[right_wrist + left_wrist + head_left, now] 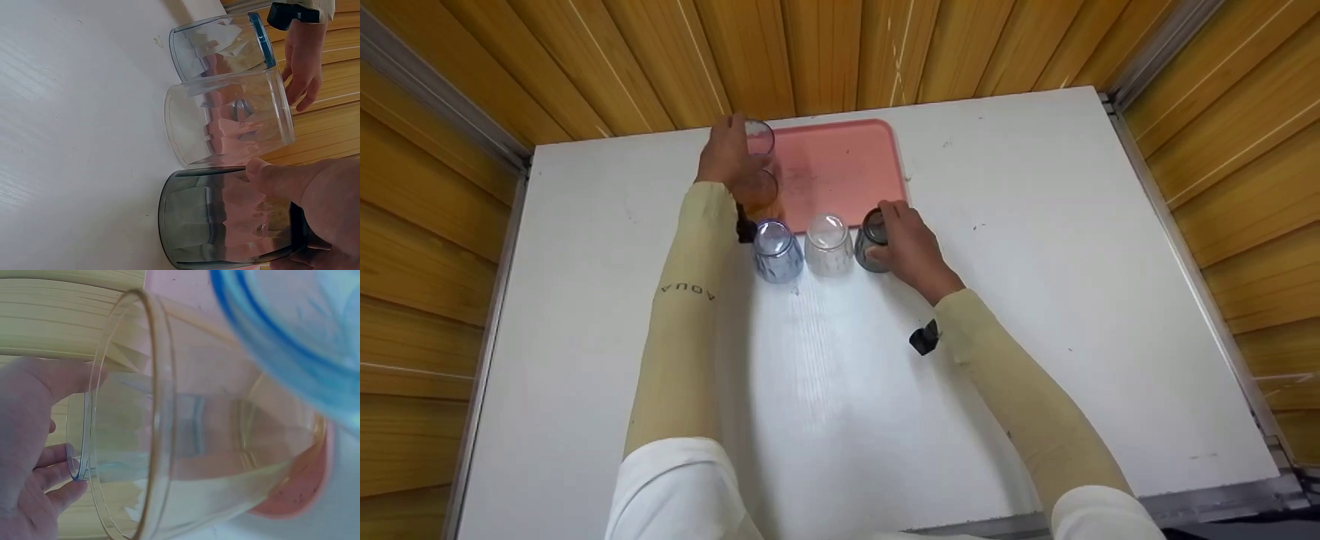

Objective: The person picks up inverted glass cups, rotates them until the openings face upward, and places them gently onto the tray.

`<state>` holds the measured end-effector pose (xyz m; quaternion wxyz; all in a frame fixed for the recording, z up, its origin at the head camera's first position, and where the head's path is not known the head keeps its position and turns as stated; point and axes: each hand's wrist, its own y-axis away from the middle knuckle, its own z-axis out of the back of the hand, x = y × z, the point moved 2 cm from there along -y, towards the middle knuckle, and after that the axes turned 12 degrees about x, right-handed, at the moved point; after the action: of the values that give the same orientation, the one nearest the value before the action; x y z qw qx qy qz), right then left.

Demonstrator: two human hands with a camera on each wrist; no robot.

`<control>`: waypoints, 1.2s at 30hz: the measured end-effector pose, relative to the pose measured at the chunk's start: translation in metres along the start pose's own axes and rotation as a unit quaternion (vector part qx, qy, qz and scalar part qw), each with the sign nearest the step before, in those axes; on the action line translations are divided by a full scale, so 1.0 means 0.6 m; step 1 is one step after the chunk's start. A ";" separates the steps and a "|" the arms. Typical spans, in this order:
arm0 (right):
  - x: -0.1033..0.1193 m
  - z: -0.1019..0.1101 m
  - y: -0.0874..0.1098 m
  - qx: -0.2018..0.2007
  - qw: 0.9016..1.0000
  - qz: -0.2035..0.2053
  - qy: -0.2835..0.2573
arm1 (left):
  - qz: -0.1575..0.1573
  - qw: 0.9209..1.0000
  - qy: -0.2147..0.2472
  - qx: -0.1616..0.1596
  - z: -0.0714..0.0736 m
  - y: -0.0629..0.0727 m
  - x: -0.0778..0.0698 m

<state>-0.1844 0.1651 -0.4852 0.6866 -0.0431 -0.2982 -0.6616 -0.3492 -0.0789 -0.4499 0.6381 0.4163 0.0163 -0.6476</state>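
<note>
At the tray's back left corner, my left hand [725,154] grips a see-through glass with a bluish rim [760,137], thumb and fingers on opposite sides. An amber glass [219,439] stands just in front of it, its wide mouth up, partly covered by the hand in the head view. My right hand [913,251] holds a dark grey glass [197,219], the thumb along its side. Left of that, a clear glass [829,246] and a blue glass [778,253] stand in a row with it. All three in this row have their narrow ends up.
The pink tray [840,165] lies at the back of the white table [840,390], right behind the row of glasses. Wood-patterned walls [825,52] close off the table's back and sides. Black wrist straps [924,337] stick out from the sleeves.
</note>
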 end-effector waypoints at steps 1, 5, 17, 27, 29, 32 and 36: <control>0.000 0.000 0.000 0.001 1.000 -0.001 -0.001 | 0.001 1.000 0.000 0.000 0.000 -0.002 0.001; 0.002 -0.002 -0.001 -0.001 1.000 0.003 0.001 | 0.009 1.000 -0.004 0.001 0.000 -0.018 0.011; 0.001 -0.007 -0.011 0.001 1.000 0.016 0.016 | 0.009 0.999 -0.046 -0.005 0.003 -0.022 0.021; -0.001 -0.002 -0.025 0.009 1.000 0.017 -0.003 | -0.005 1.000 -0.030 -0.006 0.016 -0.016 0.024; -0.001 -0.002 -0.029 0.012 1.000 0.018 -0.003 | -0.012 0.999 -0.033 -0.008 0.017 -0.013 0.024; -0.002 -0.001 -0.033 0.015 1.000 0.019 -0.002 | -0.020 0.999 -0.041 -0.010 0.017 -0.010 0.025; -0.003 0.001 -0.037 0.011 1.000 0.022 0.000 | -0.027 0.998 -0.050 -0.012 0.015 -0.008 0.024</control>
<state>-0.2054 0.1640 -0.4932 0.7015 -0.0421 -0.3041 -0.6432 -0.3558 -0.0949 -0.4545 0.6254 0.3750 0.0040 -0.6843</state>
